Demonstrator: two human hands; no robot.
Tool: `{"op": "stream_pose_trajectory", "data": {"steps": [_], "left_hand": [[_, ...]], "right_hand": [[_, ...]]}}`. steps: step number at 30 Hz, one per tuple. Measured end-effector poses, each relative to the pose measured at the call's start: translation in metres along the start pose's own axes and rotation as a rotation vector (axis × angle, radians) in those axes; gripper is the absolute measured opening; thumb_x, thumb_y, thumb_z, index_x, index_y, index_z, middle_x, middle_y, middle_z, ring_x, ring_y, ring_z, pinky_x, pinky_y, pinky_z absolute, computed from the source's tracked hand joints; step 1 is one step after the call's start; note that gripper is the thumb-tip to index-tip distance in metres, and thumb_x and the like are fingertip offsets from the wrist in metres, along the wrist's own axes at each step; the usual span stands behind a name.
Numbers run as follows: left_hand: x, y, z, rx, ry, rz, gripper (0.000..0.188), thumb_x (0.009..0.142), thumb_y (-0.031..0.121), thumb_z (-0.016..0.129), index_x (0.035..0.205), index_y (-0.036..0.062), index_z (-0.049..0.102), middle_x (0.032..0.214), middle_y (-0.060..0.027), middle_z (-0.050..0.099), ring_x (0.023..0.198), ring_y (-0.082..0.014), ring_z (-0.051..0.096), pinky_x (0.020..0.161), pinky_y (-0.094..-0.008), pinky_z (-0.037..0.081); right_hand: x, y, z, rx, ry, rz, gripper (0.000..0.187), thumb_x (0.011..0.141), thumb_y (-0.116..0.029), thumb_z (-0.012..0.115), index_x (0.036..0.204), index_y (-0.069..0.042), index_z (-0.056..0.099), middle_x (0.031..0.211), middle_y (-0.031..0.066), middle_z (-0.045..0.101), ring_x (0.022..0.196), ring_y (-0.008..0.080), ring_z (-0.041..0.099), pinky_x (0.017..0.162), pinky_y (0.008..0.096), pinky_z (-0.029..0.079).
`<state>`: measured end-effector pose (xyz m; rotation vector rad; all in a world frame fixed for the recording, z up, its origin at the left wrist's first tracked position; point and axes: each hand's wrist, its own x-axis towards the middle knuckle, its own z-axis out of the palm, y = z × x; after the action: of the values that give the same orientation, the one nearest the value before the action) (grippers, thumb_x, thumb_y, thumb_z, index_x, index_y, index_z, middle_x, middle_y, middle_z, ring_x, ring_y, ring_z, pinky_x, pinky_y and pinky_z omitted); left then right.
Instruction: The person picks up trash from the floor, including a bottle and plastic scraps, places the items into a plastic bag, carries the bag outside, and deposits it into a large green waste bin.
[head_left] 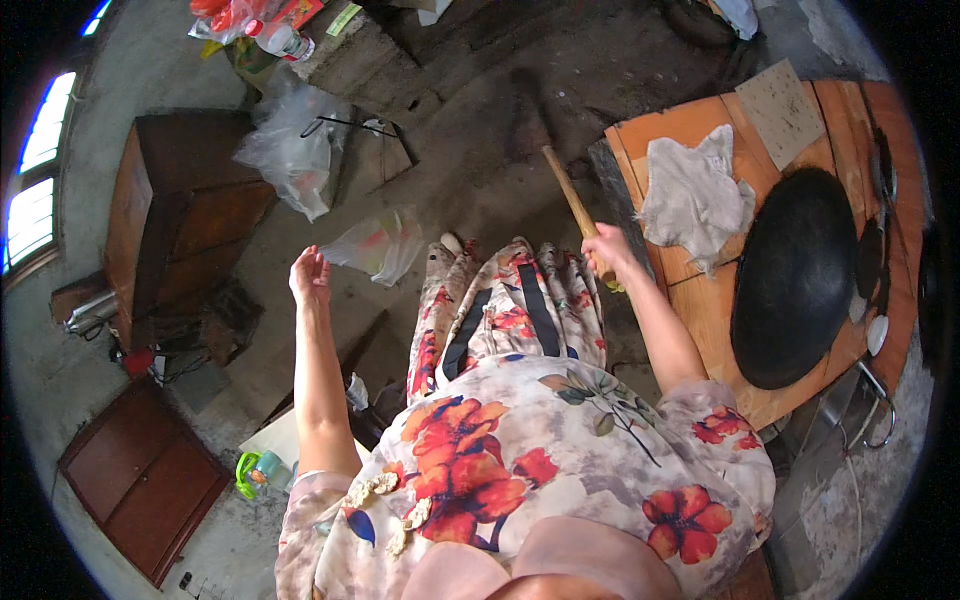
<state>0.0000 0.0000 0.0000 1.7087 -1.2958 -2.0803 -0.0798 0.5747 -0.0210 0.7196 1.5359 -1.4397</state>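
On the left, my left hand (310,272) is raised with its fingers pinched together on the edge of a thin clear plastic bag (377,246), which trails off to the right above the floor. My right hand (608,250) is wrapped around a pale wooden stick (567,190) near its thicker lower end. The stick slants up and to the left, its far end over the dark floor. What lies in the dark patch beyond that end I cannot make out. The right hand is beside the left edge of the wooden counter (690,300).
On the counter lie a grey-white cloth (697,190), a speckled board (780,115) and a large black wok (797,280). A brown wooden cabinet (180,215) stands at left, near another clear plastic bag (295,140). A plastic bottle (280,40) sits at the far left.
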Motion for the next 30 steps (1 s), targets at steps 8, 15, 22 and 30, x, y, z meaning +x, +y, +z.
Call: {"op": "stream_pose_trajectory", "data": {"steps": [8, 15, 22, 30], "left_hand": [[0.111, 0.022, 0.032, 0.116, 0.054, 0.056, 0.013, 0.081, 0.010, 0.059, 0.092, 0.0045, 0.063, 0.088, -0.0011, 0.063, 0.068, -0.0124, 0.055, 0.062, -0.0268, 0.047], [0.200, 0.038, 0.099, 0.276, 0.173, 0.022, 0.008, 0.074, 0.006, 0.060, 0.076, 0.0056, 0.053, 0.070, -0.0014, 0.052, 0.056, -0.0120, 0.047, 0.053, -0.0299, 0.041], [0.270, 0.016, 0.095, 0.141, -0.184, -0.205, 0.013, 0.071, 0.003, 0.055, 0.066, 0.0112, 0.047, 0.060, 0.0009, 0.041, 0.051, -0.0133, 0.039, 0.051, -0.0273, 0.036], [0.328, -0.022, 0.083, 0.195, -0.317, -0.361, 0.014, 0.082, 0.025, 0.052, 0.080, 0.0117, 0.049, 0.075, 0.0008, 0.045, 0.068, -0.0157, 0.043, 0.065, -0.0331, 0.038]], "right_hand": [[-0.039, -0.018, 0.065, 0.613, -0.312, 0.174, 0.016, 0.081, -0.004, 0.052, 0.092, -0.011, 0.044, 0.063, 0.0028, 0.047, 0.041, 0.0094, 0.043, 0.036, 0.0253, 0.036], [0.024, -0.065, 0.065, 0.435, -0.102, 0.201, 0.049, 0.076, -0.001, 0.059, 0.122, -0.002, 0.042, 0.069, 0.0076, 0.054, 0.043, 0.0096, 0.046, 0.035, 0.0240, 0.037], [-0.007, -0.104, 0.095, 0.097, 0.240, 0.072, 0.076, 0.074, 0.001, 0.057, 0.143, -0.005, 0.027, 0.063, 0.0043, 0.052, 0.042, 0.0112, 0.049, 0.037, 0.0277, 0.041], [-0.100, -0.137, 0.091, -0.107, 0.222, 0.246, 0.073, 0.071, 0.007, 0.057, 0.140, -0.001, 0.034, 0.064, 0.0090, 0.057, 0.042, 0.0121, 0.051, 0.036, 0.0280, 0.044]]}}
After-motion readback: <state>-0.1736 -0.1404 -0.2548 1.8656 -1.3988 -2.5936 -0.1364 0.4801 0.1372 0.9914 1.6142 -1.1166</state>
